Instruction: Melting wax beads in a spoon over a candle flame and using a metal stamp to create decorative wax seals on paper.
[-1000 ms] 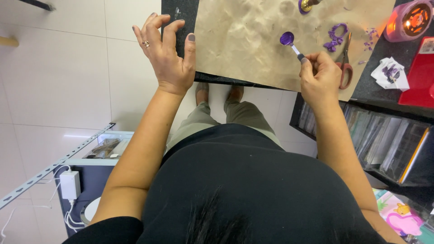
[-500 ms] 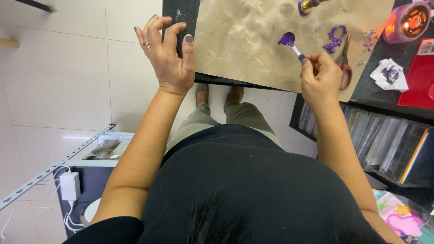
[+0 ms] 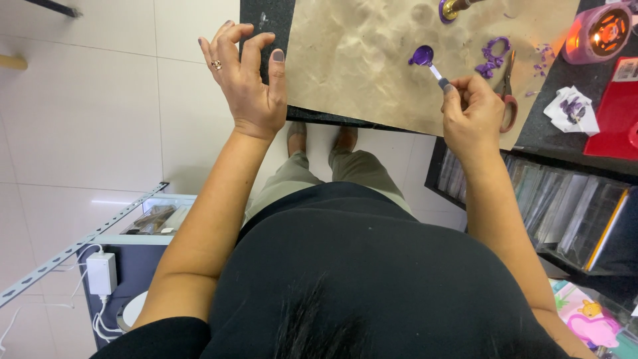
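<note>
Spoon (image 3: pixel 425 58) with purple wax over brown paper (image 3: pixel 359 53) | right hand (image 3: pixel 473 114) pinches handle | left hand (image 3: pixel 246 80) empty, fingers spread, well apart.

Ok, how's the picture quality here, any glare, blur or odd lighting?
Head view: even, bright light; sharp on the right hand and purple spoon; the lit candle holder glows orange; soft glare on the floor tiles; the wide lens bends the edges.

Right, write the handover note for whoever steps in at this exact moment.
Left hand: empty, fingers curled, at the edge of the brown paper.
Right hand: pinches a small spoon with purple wax in its bowl, held over the paper.
Nearby: purple wax bits, scissors, lit warmer.
Done: spoon is loaded. Left: the wax is not yet poured.
</note>
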